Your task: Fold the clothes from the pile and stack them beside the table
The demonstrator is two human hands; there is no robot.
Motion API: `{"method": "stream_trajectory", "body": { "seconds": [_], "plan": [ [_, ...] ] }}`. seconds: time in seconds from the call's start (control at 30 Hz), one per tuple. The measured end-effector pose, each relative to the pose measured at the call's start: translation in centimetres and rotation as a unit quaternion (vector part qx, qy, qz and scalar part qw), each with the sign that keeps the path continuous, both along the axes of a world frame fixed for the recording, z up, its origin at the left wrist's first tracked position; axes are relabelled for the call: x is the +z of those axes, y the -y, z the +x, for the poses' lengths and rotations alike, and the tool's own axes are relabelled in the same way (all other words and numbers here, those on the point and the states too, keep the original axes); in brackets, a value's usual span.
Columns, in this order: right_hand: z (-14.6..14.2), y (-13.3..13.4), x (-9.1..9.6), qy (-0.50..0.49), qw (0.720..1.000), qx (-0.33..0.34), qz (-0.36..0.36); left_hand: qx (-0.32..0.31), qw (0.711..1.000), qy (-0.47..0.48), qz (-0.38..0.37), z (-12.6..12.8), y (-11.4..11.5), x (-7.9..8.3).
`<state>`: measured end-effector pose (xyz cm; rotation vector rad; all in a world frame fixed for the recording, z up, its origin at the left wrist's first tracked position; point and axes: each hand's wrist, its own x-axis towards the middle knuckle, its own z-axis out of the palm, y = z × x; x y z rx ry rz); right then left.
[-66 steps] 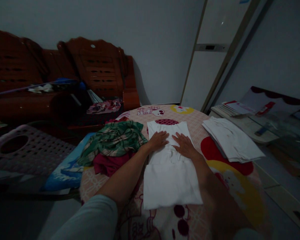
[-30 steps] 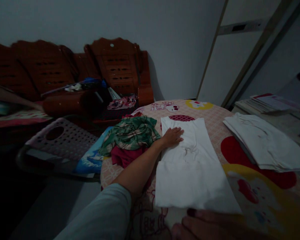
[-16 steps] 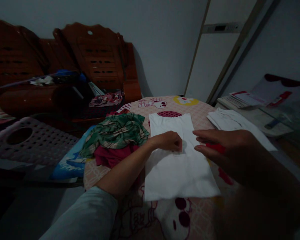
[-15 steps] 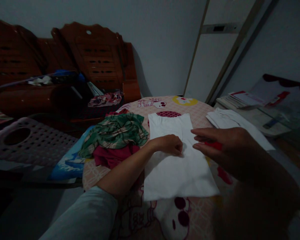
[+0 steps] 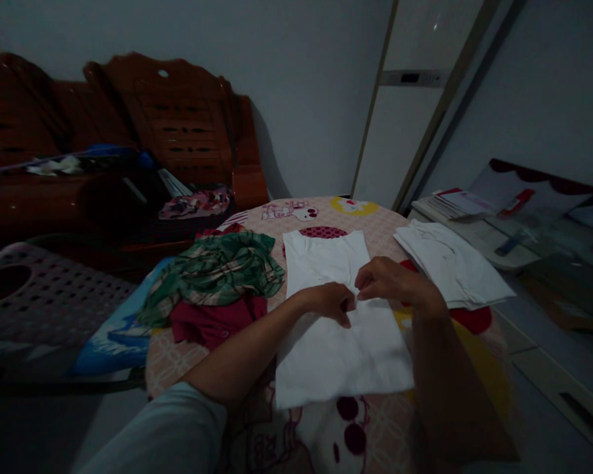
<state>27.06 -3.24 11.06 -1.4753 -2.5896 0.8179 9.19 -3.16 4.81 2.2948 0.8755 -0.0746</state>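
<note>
A white shirt (image 5: 346,362), folded into a long flat shape, lies on the round table in front of me. My left hand (image 5: 332,301) rests on its middle, fingers curled against the fabric with the thumb pointing down. Close beside it, my right hand (image 5: 384,279) is over the shirt's right half. Its fingers are bent, and a small gap shows between them and the thumb. Whether the right fingertips touch the fabric is hard to see in the dim light.
Left on the patterned tablecloth (image 5: 296,454) lie a crumpled green plaid garment (image 5: 227,266) and a crimson garment (image 5: 220,322). Folded white clothes (image 5: 454,266) sit at the right edge. A wooden bench (image 5: 178,131) stands behind, a woven plastic chair (image 5: 54,296) at left.
My right hand has come in from the right, over the shirt and close to my left hand. The left hand stays on the shirt's middle. The view has shifted slightly.
</note>
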Motion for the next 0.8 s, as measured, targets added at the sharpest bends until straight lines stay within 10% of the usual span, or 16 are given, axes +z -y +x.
{"method": "stream_trajectory", "body": {
  "seconds": [0.37,0.67,0.8],
  "plan": [
    [-0.1,-1.9,-4.8,-0.049,0.979,0.022,-0.197,0.004,0.981,0.106,-0.165,-1.5,-1.4,-1.1],
    [-1.5,-2.0,-5.3,0.017,0.979,0.043,-0.196,-0.001,0.966,0.072,-0.247,-2.8,-2.3,-0.9],
    [-1.9,-1.7,-5.7,0.01,0.977,0.084,-0.198,-0.046,0.984,-0.025,-0.173,-3.0,-2.0,-0.1]
  ]
}}
